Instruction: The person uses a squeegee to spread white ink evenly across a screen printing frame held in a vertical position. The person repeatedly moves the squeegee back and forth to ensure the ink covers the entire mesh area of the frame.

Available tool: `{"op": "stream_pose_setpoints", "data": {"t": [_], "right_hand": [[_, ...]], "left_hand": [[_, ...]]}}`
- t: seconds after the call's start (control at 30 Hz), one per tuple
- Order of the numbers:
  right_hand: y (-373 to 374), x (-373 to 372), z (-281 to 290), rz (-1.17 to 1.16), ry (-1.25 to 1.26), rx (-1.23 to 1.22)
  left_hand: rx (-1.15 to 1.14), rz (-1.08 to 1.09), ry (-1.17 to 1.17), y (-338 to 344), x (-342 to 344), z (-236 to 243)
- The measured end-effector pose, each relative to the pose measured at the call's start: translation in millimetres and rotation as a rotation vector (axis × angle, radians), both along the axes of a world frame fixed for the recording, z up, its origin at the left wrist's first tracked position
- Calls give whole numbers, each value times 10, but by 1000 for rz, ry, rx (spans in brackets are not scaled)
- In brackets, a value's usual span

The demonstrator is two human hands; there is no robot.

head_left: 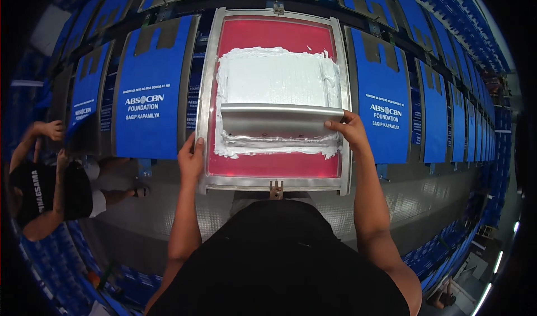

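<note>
Ok so quick rundown of what's on the bench rn. There's a metal frame (pixel 246 183) w/ pink mesh (pixel 268 33) stretched inside it, and a big, roughly square patch of white paint (pixel 271 78) covers most of the middle. Pink shows along the frame's top and bottom edges, and the paint's border is pretty messy, esp. near the bottom edge.

The metal squeegee (pixel 274 121) lies across the paint, a bit below the frame's middle, running nearly side to side — its left end sits just inside the left edge and its right end comes up by the right edge. Below it there's a streaky, thinner strip of paint.

Right hand (pixel 348 128) has the squeegee by its right end, thumb on the near face and fingers over the far side, so basically the whole blade stretches out to the left of that hand. Left hand (pixel 191 158) isn't on the squeegee — it's gripping the frame's left edge, toward the bottom-left corner, thumb on the rail. Squeegee's left end is up and to the right of it, near but not touching.

Btw there's a small metal bracket (pixel 276 190) at the middle of the frame's bottom edge. Blue sheets w/ white print sit past both sides, one by the left edge (pixel 148 64) and one by the right (pixel 377 81). Co-worker in a black top (pixel 45 193) is off to the far left, hands raised by another blue sheet.
</note>
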State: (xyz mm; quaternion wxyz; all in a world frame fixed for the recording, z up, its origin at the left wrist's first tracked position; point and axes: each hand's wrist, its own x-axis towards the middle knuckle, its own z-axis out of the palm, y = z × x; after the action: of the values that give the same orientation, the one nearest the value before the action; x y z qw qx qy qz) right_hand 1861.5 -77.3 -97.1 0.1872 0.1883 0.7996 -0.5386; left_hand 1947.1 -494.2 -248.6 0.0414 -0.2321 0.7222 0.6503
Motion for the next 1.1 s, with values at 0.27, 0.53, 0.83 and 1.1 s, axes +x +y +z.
{"op": "stream_pose_setpoints", "data": {"t": [0.27, 0.53, 0.83, 1.1], "right_hand": [[82, -40, -130, 29, -9, 60], [217, -27, -311, 54, 21, -7], [354, 80, -451, 55, -10, 8], [316, 68, -350, 73, -19, 21]], "left_hand": [[-37, 19, 42, 15, 59, 53], [-198, -2, -26, 2, 109, -68], [-141, -3, 22, 62, 45, -208], [-69, -9, 2, 65, 67, -227]]}}
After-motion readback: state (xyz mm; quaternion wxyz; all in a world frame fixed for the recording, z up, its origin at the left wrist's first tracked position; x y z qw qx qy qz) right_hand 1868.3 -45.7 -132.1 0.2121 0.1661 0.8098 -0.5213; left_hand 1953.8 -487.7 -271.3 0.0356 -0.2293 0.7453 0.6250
